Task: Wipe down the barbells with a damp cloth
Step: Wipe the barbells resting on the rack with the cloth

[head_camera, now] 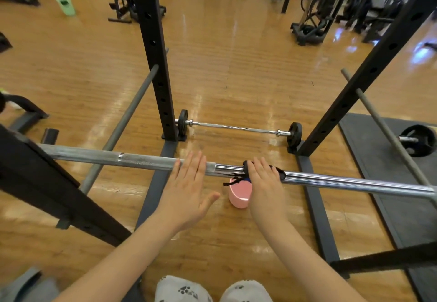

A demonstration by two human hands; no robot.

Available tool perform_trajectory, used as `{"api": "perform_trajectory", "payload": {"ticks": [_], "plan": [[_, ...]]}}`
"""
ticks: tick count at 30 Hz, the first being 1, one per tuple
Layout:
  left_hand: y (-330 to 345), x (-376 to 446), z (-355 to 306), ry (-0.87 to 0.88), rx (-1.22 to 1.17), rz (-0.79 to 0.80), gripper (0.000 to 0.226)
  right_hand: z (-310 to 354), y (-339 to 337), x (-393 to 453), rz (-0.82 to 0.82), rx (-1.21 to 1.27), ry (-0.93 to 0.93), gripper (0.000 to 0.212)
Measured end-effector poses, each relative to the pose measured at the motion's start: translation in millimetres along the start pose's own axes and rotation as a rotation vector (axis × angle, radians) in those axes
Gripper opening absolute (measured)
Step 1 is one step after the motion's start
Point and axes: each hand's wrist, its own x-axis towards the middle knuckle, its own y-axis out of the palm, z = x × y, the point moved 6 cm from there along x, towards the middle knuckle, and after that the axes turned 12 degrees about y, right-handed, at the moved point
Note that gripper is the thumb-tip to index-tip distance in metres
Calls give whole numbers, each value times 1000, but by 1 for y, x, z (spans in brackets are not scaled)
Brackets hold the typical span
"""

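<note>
Knees: two knees in pale paw-print fabric (214, 290) at the bottom edge, nearest the camera.
Floor: glossy wood-plank flooring (236, 60) with window glare; a dark rubber mat (378, 183) lies at right.
Room: gym; black perforated rack uprights (153, 53) rise left of centre and at right, grey safety rods slant across, and machines stand along the far wall. A green container (65, 5) sits on the floor far left.
Near barbell: a long steel bar (331, 181) runs across the frame on the rack, knurled at left, polished chrome at right.
Cloth: a dark cloth (279, 171) is wrapped over the chrome section, a frayed strip hanging below the bar.
Right hand: the right hand (264, 183) lies on top of the cloth, fingers curled over it and the bar, pressing it to the chrome.
Left hand: the left hand (189, 188) is flat, fingers straight and together, fingertips resting on the bar at the end of the knurling; it holds nothing. Just beside the cloth, apart from it.
Pink tub: a pink round tub (238, 196) stands on the floor beneath the bar, between the hands.
Other barbells: a small loaded barbell (238, 128) lies on the floor between the uprights; a black plate (418, 139) on the mat.
</note>
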Motion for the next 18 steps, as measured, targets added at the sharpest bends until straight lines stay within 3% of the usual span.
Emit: {"api": "perform_trajectory", "payload": {"ticks": [5,12,18], "plan": [[1,0,-1,18,26,-6,97,32,12,-8,-4,-23,-196,75],[0,0,1,22,50,39,99,4,5,-6,-21,22,-47,70],[-1,1,1,29,37,57,101,44,4,-10,-21,-61,-279,80]]}}
